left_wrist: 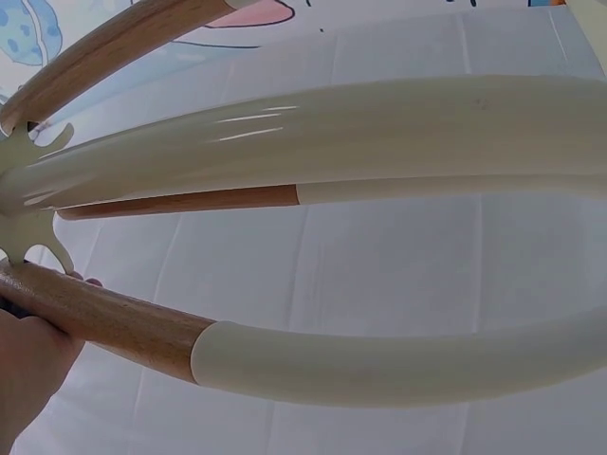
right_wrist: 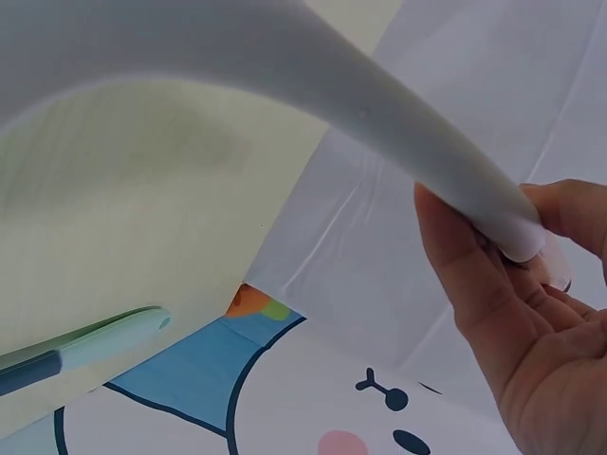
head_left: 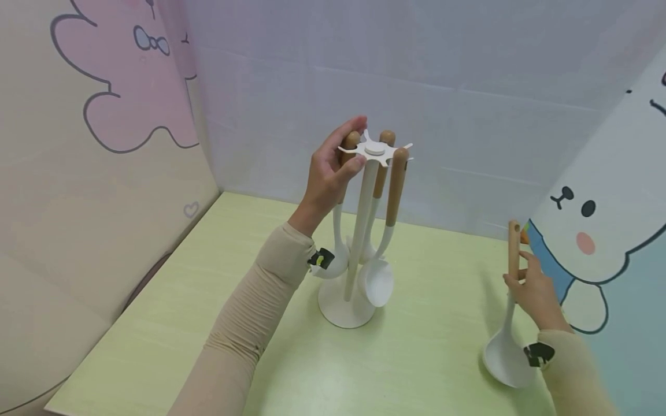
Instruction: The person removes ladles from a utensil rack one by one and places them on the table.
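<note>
My left hand [head_left: 333,159] grips the wooden handle [left_wrist: 114,318] of a white kitchen utensil hanging on the left of a white utensil rack [head_left: 362,214]. Its thumb lies in front, close under the rack's hooked top, and the fingers go behind. The wrist partly hides that utensil's head. A white spoon [head_left: 377,282] with a wooden handle hangs at the rack's right front, another wooden-handled utensil [head_left: 384,173] behind it. Over the table's right side, my right hand [head_left: 538,292] pinches a white ladle [head_left: 506,355] low on its wooden handle. The ladle stands upright, bowl down, close over the table.
The rack's round base stands on a pale green table [head_left: 426,346]. A light green and dark blue long thing [right_wrist: 104,336] lies near the table's edge in the right wrist view. Cartoon-printed sheets [head_left: 598,231] hang at the back and both sides.
</note>
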### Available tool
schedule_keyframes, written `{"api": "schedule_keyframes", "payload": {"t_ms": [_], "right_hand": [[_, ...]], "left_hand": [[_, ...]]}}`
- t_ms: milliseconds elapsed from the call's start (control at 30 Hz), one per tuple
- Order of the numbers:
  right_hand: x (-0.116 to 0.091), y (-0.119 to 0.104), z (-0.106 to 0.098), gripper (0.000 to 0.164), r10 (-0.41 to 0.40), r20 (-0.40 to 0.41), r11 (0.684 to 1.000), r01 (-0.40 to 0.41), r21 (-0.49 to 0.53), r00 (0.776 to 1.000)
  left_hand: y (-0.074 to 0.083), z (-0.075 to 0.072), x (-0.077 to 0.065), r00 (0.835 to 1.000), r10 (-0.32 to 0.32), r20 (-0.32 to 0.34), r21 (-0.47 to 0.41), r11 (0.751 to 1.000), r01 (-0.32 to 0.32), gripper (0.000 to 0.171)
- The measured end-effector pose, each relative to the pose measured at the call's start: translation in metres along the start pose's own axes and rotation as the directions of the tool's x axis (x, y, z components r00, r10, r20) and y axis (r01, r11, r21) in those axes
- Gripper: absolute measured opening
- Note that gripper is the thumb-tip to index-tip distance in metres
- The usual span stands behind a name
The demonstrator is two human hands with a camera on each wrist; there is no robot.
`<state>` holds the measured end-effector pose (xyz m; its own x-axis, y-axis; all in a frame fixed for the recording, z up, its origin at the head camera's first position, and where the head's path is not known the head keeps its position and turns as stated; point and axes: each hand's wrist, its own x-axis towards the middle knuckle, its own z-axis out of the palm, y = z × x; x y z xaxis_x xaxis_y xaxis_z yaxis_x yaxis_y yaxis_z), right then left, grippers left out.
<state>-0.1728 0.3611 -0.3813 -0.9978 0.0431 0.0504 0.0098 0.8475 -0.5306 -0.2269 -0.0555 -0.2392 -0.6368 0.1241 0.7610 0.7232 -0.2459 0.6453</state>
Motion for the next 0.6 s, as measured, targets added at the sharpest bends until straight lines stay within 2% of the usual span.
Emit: {"api": "schedule_keyframes", "payload": {"t_ms": [600], "right_hand": [[0.011,0.020,-0.007,0.073,0.046,0.104,0.999,-0.048,0.012,0.993]], "left_hand": [[-0.001,-0.004,0.002,1.000,0.015,0.001,0.013,1.000,-0.015,0.080]]}}
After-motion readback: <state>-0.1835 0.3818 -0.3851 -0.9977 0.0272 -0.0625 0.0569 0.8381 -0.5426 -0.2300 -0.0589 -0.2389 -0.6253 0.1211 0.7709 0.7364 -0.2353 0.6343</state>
